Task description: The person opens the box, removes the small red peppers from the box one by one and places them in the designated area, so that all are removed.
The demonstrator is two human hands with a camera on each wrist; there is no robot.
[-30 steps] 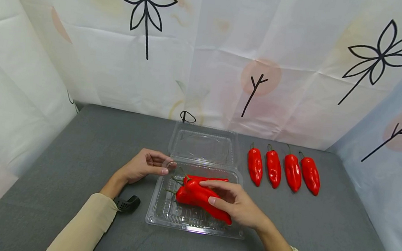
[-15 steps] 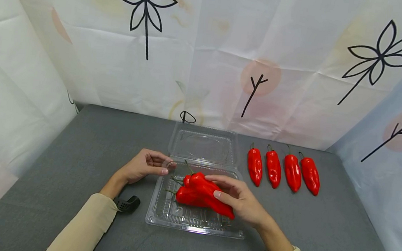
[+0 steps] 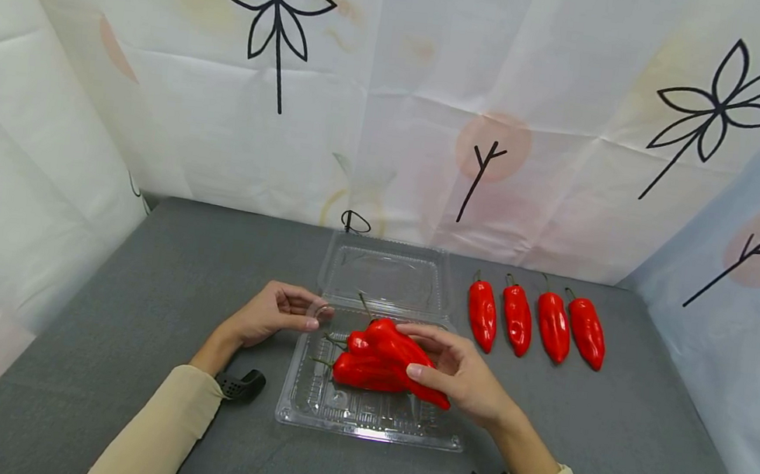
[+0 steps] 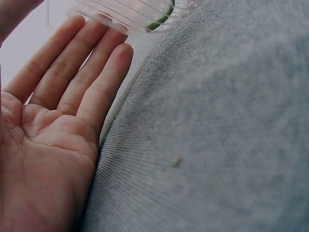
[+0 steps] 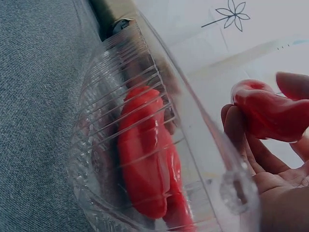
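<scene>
My right hand (image 3: pixel 463 375) pinches a red chili pepper (image 3: pixel 405 353) between thumb and fingers, its stem pointing up and left. In the right wrist view this pepper (image 5: pixel 273 113) stands apart from and above the clear plastic container (image 5: pixel 106 130). Inside the container (image 3: pixel 365 432) lie a near red pepper (image 3: pixel 359 374) and another red pepper (image 3: pixel 358 342) behind it, partly hidden by the held one. At the container's far left corner rests my left hand (image 3: pixel 275 317). The left wrist view has its fingers (image 4: pixel 89 77) nearly straight, tips touching the clear plastic.
The container's lid (image 3: pixel 386 273) lies folded back toward the wall. Several red peppers (image 3: pixel 516 315) stand in a row on the grey table (image 3: pixel 173 260) to the right of the lid. A patterned white cloth (image 3: pixel 401 114) hangs behind the table.
The right hand has lifted the pepper upward and slightly right, away from the peppers in the container, with its stem tilting up more. The left hand has stayed in place.
</scene>
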